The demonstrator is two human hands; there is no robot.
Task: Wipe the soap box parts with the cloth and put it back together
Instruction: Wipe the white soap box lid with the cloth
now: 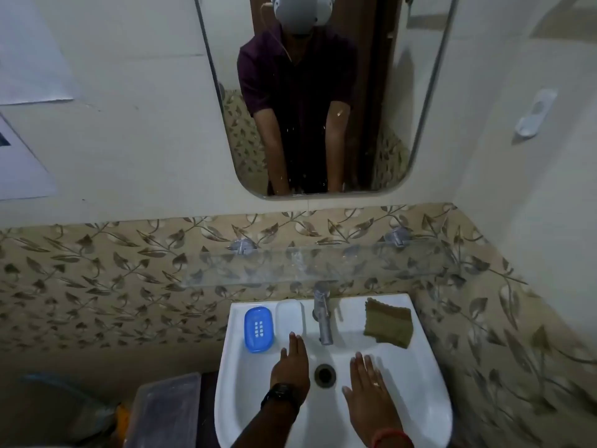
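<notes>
Wash basin viewed from above, lower centre of the frame. The soap box is shown taken apart: the blue slotted tray [259,324] lies on the back ledge of the sink [423,370] at centre left; the clear part [289,314] lies just beside it, towards the tap [323,313]; the two are set apart, presumably so that each can be wiped singly; the cloth [388,323] is laid folded on the ledge right of the tap, untouched. The left hand [292,363] and the right hand [366,383] are held over the basin, either side of the drain [324,375]; the fingers [295,342] are straight and nothing is held; the left is placed nearer the box parts, the right nearer the cloth, so wiping is judged not yet begun.
</notes>
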